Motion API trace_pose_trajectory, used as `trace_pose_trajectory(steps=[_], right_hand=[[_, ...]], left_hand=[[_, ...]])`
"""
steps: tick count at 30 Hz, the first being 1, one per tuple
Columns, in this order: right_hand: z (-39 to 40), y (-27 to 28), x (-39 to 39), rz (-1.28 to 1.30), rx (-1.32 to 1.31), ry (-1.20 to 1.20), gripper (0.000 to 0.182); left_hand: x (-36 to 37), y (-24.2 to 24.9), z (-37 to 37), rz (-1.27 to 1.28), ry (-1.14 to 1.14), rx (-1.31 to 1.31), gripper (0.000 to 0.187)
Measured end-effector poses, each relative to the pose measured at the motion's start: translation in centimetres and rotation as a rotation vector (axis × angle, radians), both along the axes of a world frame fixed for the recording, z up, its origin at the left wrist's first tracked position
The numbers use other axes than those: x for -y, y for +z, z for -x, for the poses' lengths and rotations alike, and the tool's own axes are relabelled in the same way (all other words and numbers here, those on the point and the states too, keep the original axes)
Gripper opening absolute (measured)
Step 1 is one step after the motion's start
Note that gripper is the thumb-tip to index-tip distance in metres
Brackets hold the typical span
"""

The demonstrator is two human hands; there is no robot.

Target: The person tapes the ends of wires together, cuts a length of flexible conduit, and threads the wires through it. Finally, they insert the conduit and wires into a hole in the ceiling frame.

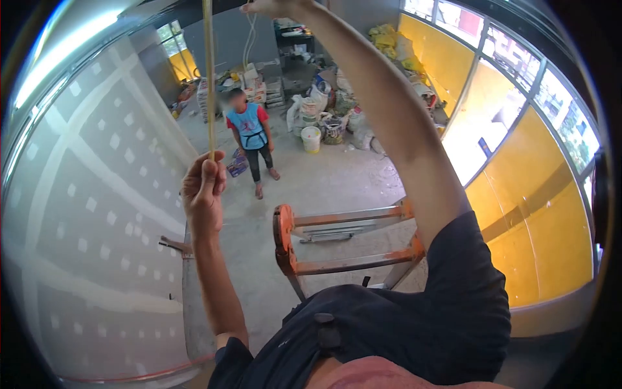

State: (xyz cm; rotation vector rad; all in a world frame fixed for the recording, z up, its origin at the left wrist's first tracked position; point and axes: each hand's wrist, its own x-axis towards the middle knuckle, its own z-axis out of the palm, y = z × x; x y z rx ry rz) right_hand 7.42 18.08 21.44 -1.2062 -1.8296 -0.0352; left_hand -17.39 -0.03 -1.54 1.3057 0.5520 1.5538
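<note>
My left hand (206, 185) is raised at the left of the view, closed around the lower end of a long thin yellowish tube or strip (210, 78). It stands nearly upright and runs out of the top of the view. My right hand (278, 6) reaches up to the top edge, where the frame cuts it partly off. Its fingers look pressed together, and a thin white cable (251, 35) hangs in a loop from them. What lies above the right hand is out of sight.
Below me stands a ladder top with orange joints (285, 240). A plastered panel wall (97, 207) rises on the left, yellow panels with windows (531, 227) on the right. A person (249, 129) stands ahead, near a white bucket (311, 139) and filled sacks (308, 110).
</note>
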Motion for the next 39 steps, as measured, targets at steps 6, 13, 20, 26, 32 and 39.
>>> trace_pose_trajectory(steps=[6, 13, 20, 26, 32, 39], right_hand=[[-4.2, -6.0, -4.0, 0.043, 0.250, -0.098, 0.110], [-22.5, -11.2, -3.1, 0.319, 0.393, -0.424, 0.097], [-42.2, -5.4, 5.0, 0.371, 0.375, -1.043, 0.097], [-34.2, -8.0, 7.8, 0.375, 0.330, -0.367, 0.064], [-14.4, -14.2, 12.4, 0.436, 0.152, 0.358, 0.046], [-6.9, -14.2, 13.5, 0.291, -0.029, 0.490, 0.041]], left_hand=[[-0.9, 0.3, -1.8, 0.025, 0.009, -0.009, 0.031], [-1.9, 0.3, -3.1, 0.016, 0.012, -0.064, 0.031], [-3.6, -0.6, -4.3, 0.026, -0.071, -0.100, 0.027], [-5.0, 0.3, -7.0, 0.070, 0.029, -0.178, 0.028], [-6.1, 2.4, -10.7, 0.067, -0.139, -0.233, 0.027], [-4.3, 2.2, -13.1, 0.000, -0.167, -0.107, 0.020]])
